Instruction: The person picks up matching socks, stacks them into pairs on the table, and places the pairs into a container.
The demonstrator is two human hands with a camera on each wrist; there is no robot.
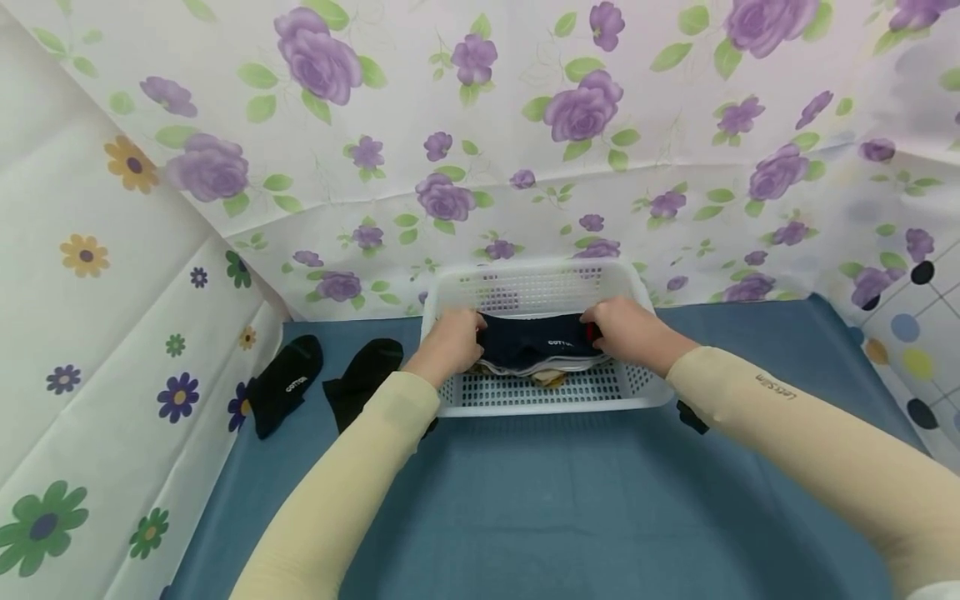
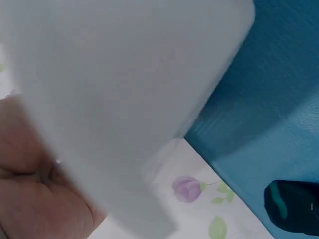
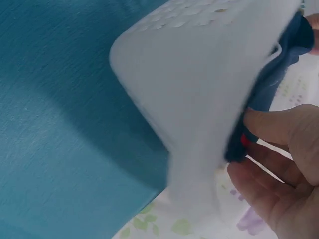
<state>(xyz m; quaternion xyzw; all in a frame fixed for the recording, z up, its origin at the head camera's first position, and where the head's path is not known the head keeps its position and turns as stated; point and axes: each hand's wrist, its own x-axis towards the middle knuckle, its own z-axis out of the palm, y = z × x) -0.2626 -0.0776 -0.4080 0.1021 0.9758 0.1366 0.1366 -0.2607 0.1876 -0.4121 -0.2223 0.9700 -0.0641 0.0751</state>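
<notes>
A navy sock [image 1: 525, 342] with pale "COTTON" lettering stretches sideways inside a white plastic basket [image 1: 547, 410]. My left hand [image 1: 450, 342] pinches its left end, and my right hand [image 1: 628, 332] pinches the right end, where a bit of red shows. Lighter socks [image 1: 551, 367], white and yellowish, lie just under the navy one. In the right wrist view, the thumb and fingers of the right hand [image 3: 279, 164] grip the sock's end [image 3: 264, 92] above the basket's rim. The basket wall [image 2: 124, 89] hides the left fingertips in the left wrist view.
Left of the basket, a black "COTTON" sock [image 1: 288, 383] and another black sock [image 1: 363, 379] lie on the blue table cover [image 1: 585, 508]. A small dark piece [image 1: 692, 417] peeks out under the right forearm. Flowered sheets [image 1: 450, 200] stand behind and at the left.
</notes>
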